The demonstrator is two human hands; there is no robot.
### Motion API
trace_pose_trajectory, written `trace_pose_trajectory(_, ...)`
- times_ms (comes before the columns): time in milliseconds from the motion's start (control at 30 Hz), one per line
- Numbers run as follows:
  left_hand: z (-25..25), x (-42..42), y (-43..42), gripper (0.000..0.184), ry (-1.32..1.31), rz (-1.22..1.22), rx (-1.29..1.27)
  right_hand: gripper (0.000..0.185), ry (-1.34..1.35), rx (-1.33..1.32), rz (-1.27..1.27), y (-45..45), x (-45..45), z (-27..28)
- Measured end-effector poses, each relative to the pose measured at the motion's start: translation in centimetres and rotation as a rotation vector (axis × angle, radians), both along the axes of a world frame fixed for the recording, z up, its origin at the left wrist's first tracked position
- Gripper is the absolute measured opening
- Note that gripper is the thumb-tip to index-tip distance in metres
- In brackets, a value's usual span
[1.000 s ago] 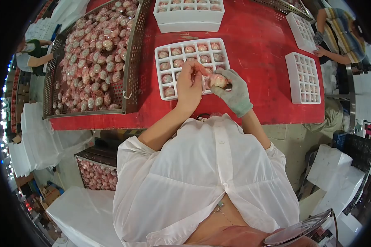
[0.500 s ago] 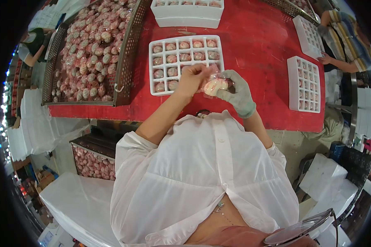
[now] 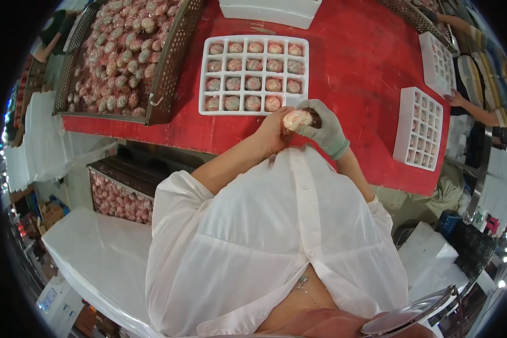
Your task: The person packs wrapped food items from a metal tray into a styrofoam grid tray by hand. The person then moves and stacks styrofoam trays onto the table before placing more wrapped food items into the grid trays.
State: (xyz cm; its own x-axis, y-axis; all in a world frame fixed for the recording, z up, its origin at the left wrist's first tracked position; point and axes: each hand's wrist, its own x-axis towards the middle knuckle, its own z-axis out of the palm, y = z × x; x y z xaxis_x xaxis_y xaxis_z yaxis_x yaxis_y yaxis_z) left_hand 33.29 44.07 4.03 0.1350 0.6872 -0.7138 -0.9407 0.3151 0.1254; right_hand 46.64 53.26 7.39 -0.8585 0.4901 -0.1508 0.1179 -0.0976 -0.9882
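A plastic-wrapped egg [image 3: 297, 119] with red print is held between my hands, just off the near right corner of the white foam tray [image 3: 199, 84]. My bare left hand [image 3: 271, 133] closes around its left side and underside. My right hand [image 3: 328, 130], in a grey-green glove, grips it from the right with thumb and fingers. Wrapped eggs [image 3: 253, 65] sit singly in the tray's compartments. My hands and the held egg partly hide the compartment at the near right corner.
A perforated metal bin [image 3: 172, 62] heaped with wrapped eggs stands at left on the red table [image 3: 355, 84]. Another foam box [image 3: 270, 12] lies at the back. Two foam trays [image 3: 419, 129] are at right, beside a person in a striped top [image 3: 490, 73]. A crate [image 3: 121, 194] of eggs sits below.
My left hand has gone from pulling at the clear wrapper above the egg to wrapping around the egg's side and underside. The egg sits closer to my body, clear of the tray.
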Motion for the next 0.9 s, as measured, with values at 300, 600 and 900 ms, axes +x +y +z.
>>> trace_pose_trajectory(300,-4.5,1.7,-0.7,0.024,0.328,0.136,-0.265,0.037,-0.283,0.404,-0.287,-1.1,-0.6,-3.2)
trace_pose_trajectory(600,-3.8,0.9,-0.2,0.029,0.198,0.171,-0.085,0.034,-0.515,0.77,-0.207,1.1,-3.1,-5.9)
trace_pose_trajectory(900,-6.1,-1.5,-2.7,0.023,0.305,0.107,-0.184,0.022,-0.641,1.022,0.17,3.1,-4.7,-8.0)
